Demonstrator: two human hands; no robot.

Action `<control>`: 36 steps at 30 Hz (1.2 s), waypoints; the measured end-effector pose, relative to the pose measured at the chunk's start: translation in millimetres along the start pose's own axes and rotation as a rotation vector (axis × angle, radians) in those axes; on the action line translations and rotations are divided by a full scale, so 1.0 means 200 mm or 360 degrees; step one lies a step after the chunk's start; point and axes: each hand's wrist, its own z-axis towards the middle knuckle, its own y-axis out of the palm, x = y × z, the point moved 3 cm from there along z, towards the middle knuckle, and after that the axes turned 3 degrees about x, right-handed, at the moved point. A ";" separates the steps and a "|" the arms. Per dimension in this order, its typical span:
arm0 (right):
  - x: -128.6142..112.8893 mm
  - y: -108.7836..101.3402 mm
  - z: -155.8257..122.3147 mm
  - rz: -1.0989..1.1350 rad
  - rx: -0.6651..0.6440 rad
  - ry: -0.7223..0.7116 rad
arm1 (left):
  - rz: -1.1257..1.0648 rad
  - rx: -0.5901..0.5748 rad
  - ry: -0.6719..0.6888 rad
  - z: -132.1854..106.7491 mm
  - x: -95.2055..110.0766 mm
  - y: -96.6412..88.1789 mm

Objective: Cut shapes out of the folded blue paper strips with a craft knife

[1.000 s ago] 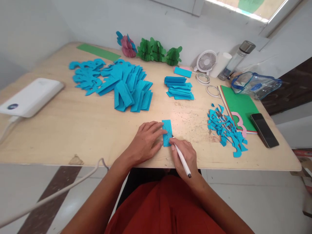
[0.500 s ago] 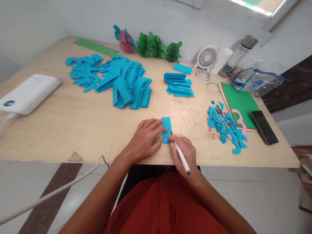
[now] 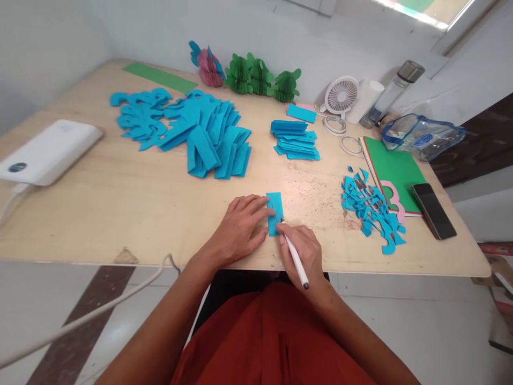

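Note:
A small blue paper strip (image 3: 274, 199) with curved dark lines on it lies near the table's front edge. My left hand (image 3: 244, 227) rests flat beside it, fingers spread, with fingertips pressing on its left side. My right hand (image 3: 303, 248) grips a white marker pen (image 3: 296, 259), its tip at the right edge of the strip and its dark end pointing toward me. Beyond my hands sit a stack of folded blue paper strips (image 3: 294, 140) and a larger heap of folded blue papers (image 3: 218, 139).
Blue paper scraps (image 3: 371, 206) lie to the right, beside a green sheet stack (image 3: 396, 171) and a phone (image 3: 434, 211). A power bank (image 3: 52, 149) with a cable stands left. Paper ornaments (image 3: 260, 77), a small fan (image 3: 341, 95) and a bottle (image 3: 390, 93) line the wall.
The marker's rear end has swung slightly left and downward while its tip stays by the strip. My left hand holds its place; the whole view has shifted very slightly.

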 end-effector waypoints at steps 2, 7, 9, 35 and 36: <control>0.00 0.00 0.00 -0.0018 0.0000 -0.0009 | -0.0007 -0.0006 -0.0005 0.00 0.00 0.00; -0.01 0.00 0.00 -0.0019 0.0013 -0.0023 | -0.0014 0.0008 -0.0020 0.00 0.01 0.00; -0.01 -0.01 0.01 -0.0007 0.0017 -0.0016 | -0.0013 0.0028 -0.0020 0.00 0.01 0.00; 0.02 -0.02 -0.01 0.0532 -0.0053 0.0735 | 0.0024 0.0055 0.0004 0.00 -0.01 0.02; 0.02 -0.02 -0.01 0.0518 -0.0048 0.0746 | 0.0020 0.0050 0.0005 0.00 -0.01 0.02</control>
